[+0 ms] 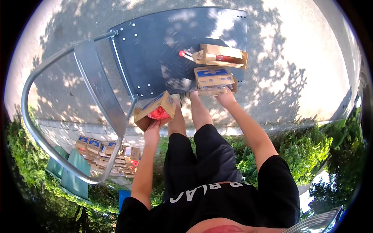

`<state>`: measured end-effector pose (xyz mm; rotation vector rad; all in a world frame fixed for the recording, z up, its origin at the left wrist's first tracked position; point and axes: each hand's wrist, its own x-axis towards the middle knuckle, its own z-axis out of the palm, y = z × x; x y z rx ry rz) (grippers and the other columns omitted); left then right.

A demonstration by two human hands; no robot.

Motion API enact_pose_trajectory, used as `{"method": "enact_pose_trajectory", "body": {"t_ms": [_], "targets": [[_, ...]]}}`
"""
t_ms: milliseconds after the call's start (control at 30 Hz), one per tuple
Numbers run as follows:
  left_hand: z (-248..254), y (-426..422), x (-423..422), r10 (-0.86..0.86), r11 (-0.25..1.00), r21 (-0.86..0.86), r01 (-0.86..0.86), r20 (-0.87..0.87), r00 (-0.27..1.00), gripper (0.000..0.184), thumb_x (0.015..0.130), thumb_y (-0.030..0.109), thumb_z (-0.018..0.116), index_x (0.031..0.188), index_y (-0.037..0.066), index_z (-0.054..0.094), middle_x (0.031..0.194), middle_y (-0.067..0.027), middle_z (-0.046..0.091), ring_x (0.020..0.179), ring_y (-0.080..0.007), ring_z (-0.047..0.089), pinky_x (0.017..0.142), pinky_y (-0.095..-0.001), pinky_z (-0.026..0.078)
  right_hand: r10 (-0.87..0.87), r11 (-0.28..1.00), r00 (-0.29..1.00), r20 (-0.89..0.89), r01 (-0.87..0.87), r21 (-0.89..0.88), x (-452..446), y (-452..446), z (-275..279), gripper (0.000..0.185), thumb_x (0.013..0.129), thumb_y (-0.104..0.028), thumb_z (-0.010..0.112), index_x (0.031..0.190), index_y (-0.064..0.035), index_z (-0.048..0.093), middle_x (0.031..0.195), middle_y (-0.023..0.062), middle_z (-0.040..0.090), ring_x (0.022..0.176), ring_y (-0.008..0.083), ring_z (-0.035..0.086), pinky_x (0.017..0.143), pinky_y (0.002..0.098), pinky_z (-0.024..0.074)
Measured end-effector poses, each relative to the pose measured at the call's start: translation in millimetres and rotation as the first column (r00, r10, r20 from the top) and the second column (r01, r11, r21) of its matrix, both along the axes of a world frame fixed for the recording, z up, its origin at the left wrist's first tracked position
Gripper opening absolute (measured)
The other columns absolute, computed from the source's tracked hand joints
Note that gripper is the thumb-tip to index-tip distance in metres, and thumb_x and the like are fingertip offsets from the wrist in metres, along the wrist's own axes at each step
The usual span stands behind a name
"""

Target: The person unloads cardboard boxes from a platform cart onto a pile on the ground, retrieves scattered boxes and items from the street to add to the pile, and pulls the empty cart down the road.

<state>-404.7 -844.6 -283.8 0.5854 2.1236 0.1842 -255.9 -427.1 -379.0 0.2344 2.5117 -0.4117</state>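
My left hand (152,130) grips an open cardboard box (167,101) from below. The box is tilted beside the near edge of a dark flat cart (159,58), with red material (158,113) showing in its opening. On the right, my right hand (225,98) is closed on the near end of another cardboard box (213,80) with a blue print, at the cart's near edge. Some clear plastic (211,90) shows at that end. Just beyond lies a third cardboard box (223,55) on the cart, open, with something red inside.
A curved metal push handle (29,85) with a wide crossbar rises at the cart's left end. A red ball-shaped knob (182,53) shows near the third box. Several cardboard boxes (93,145) are stacked at lower left by a green bin (75,174). Bushes (287,151) border the pavement.
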Motion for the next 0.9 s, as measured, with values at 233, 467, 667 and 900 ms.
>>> {"method": "enact_pose_trajectory", "body": {"t_ms": [233, 467, 667, 900], "targets": [[3, -13, 10, 0.007, 1.0, 0.01, -0.006, -0.018, 1.0, 0.036, 0.09, 0.013, 0.052, 0.124, 0.011, 0.061, 0.121, -0.009, 0.064, 0.104, -0.0287, 0.063, 0.09, -0.0396, 0.051, -0.149, 0.979, 0.954, 0.26, 0.179, -0.094, -44, 37, 63, 0.077, 0.071, -0.023, 0.075, 0.139, -0.01, 0.043, 0.132, 0.0151, 0.05, 0.126, 0.033, 0.044, 0.106, 0.0444, 0.0381], [19, -26, 24, 0.098, 0.994, -0.05, -0.097, 0.024, 0.995, 0.034, 0.092, 0.015, 0.049, 0.123, 0.011, 0.061, 0.12, -0.01, 0.064, 0.103, -0.0302, 0.063, 0.087, -0.0412, 0.052, -0.006, 0.986, 0.999, -0.033, 0.011, 0.166, -87, 53, 36, 0.111, 0.056, -0.035, 0.087, 0.146, -0.0055, 0.029, 0.147, 0.018, 0.033, 0.13, 0.0338, 0.04, 0.114, 0.0467, 0.0287], [28, -41, 40, 0.171, 0.984, -0.047, -0.171, -0.009, 0.985, 0.034, 0.091, 0.014, 0.051, 0.123, 0.011, 0.061, 0.12, -0.0103, 0.064, 0.103, -0.0304, 0.063, 0.087, -0.0412, 0.052, -0.01, 0.994, 1.0, -0.017, 0.008, -0.107, -93, 64, 26, 0.082, 0.062, -0.021, 0.082, 0.134, -0.0076, 0.045, 0.127, 0.0095, 0.051, 0.116, 0.0282, 0.051, 0.098, 0.0403, 0.0446], [64, -53, 82, 0.309, 0.948, -0.06, -0.314, -0.075, 0.948, 0.034, 0.089, 0.014, 0.055, 0.121, 0.012, 0.062, 0.119, -0.0098, 0.064, 0.104, -0.0286, 0.063, 0.088, -0.0396, 0.052, 0.101, 0.994, 0.992, 0.073, -0.098, -0.043, -75, 76, -16, 0.033, 0.078, -0.011, 0.066, 0.11, -0.0104, 0.057, 0.099, 0.011, 0.065, 0.093, 0.0294, 0.065, 0.078, 0.0402, 0.0542]]}}
